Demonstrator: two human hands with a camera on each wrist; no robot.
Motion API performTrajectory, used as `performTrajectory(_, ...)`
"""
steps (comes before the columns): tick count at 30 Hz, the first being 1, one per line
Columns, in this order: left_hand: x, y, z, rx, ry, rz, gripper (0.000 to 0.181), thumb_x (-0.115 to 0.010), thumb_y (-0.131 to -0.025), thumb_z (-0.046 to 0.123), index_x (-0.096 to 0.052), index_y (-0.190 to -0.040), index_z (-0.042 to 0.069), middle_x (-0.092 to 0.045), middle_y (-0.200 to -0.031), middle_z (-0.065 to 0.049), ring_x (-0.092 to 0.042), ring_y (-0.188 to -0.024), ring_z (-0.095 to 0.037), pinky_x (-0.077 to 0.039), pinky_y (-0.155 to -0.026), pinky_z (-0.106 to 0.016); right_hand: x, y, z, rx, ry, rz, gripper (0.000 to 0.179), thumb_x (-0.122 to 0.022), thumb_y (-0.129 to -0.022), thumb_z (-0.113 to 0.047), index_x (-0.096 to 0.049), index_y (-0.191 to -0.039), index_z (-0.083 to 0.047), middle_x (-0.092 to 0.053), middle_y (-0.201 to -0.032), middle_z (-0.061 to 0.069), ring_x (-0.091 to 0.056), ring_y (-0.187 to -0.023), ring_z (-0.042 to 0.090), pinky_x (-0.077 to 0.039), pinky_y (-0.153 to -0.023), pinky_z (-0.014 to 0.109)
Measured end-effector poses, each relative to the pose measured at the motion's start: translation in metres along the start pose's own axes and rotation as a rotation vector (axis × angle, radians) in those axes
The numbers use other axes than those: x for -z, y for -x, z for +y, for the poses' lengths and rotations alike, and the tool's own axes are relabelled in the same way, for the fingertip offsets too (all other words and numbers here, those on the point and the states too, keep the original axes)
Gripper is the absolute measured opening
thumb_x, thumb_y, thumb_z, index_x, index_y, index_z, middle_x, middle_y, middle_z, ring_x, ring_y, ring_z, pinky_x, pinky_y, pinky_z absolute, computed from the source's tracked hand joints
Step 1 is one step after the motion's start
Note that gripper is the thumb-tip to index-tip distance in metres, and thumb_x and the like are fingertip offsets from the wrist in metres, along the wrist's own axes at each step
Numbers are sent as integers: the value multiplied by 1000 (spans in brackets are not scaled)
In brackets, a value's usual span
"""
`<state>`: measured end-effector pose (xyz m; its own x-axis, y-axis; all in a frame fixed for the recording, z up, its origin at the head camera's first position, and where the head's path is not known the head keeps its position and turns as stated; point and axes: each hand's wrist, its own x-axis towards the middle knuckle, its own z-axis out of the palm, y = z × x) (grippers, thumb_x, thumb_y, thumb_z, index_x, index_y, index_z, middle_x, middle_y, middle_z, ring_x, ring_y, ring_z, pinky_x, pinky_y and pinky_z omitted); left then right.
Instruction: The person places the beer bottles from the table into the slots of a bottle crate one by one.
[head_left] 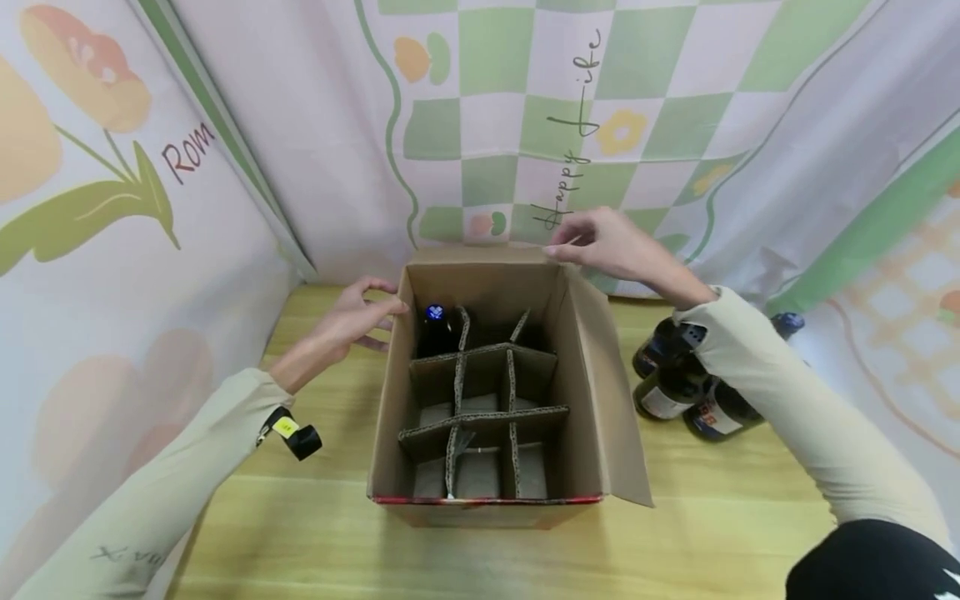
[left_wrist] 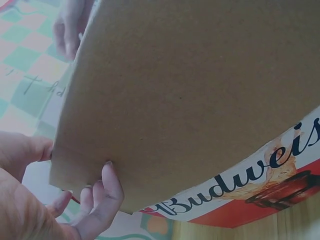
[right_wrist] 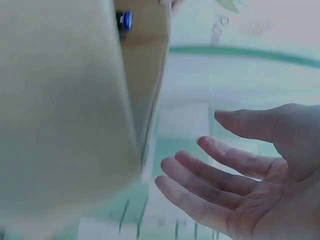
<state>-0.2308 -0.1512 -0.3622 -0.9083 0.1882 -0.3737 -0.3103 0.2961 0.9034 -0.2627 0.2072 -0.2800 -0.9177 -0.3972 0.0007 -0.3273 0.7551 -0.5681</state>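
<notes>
Behind the work hangs a pale curtain (head_left: 660,50) with green checks and the words "Happy Life", and below it lies a wood-grain table (head_left: 300,483). On the table stands a cardboard box (head_left: 582,400), its top open and its right flap (head_left: 611,408) leaning outward. Cardboard dividers (head_left: 495,423) split it into nine compartments; a dark bottle (head_left: 435,337) with a blue cap (head_left: 434,312) stands in the back left one. The left hand (head_left: 337,321) is at the box's left side near the back, fingers loosely bent and touching the cardboard. The right hand (head_left: 607,243) is by the back right corner, released, its fingers relaxed and apart in the right wrist view. More dark bottles (head_left: 663,402) stand right of the box, partly hidden by the right sleeve (head_left: 795,417). The left wrist view shows red-and-white print (left_wrist: 235,187) on the box's side.
</notes>
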Motion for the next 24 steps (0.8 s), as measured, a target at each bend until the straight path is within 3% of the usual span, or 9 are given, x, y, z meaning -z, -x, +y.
performTrajectory(5,-1,2,0,-7,-9,12,62,-67,-99,20,-38,-151,4,-56,-140,-19,-60,-107,-26,-66,-72,-29,19,25,36,-65,51,43,33,-68,-103,-25,-71,-117,5,-74,-113,26,-69,-103,40,-60,-91,52)
performTrajectory(9,0,1,-1,2,-11,4,55,-66,-98,20,-41,-144,3,-55,-141,-18,-59,-108,-26,-66,-71,-29,27,41,60,-129,88,18,34,-67,-104,-22,-68,-117,9,-71,-113,30,-68,-101,42,-61,-86,52)
performTrajectory(13,1,0,-3,-9,-17,-20,45,-65,-99,20,-44,-135,4,-55,-140,-18,-59,-107,-26,-66,-73,-29,31,52,78,-179,122,-18,34,-65,-104,-21,-66,-117,11,-68,-119,34,-65,-107,48,-57,-93,64)
performTrajectory(16,2,-2,-5,-35,-25,-50,38,-64,-100,21,-45,-129,6,-55,-136,-17,-57,-106,-24,-65,-75,-30,34,59,89,-182,158,-46,32,-67,-102,-18,-66,-114,12,-68,-115,34,-65,-105,48,-56,-93,65)
performTrajectory(20,3,-5,-8,-73,-46,-92,32,-61,-101,21,-43,-124,8,-54,-128,-16,-54,-104,-24,-65,-76,-32,39,71,102,-192,256,-132,26,-74,-95,-14,-69,-105,9,-72,-100,24,-67,-92,39,-60,-83,57)
performTrajectory(24,4,-8,-10,-91,-70,-117,30,-58,-102,21,-42,-123,9,-52,-125,-16,-52,-103,-24,-65,-76,-33,42,86,112,-228,405,-289,30,-83,-86,-18,-68,-99,4,-69,-92,13,-63,-81,28,-59,-71,45)
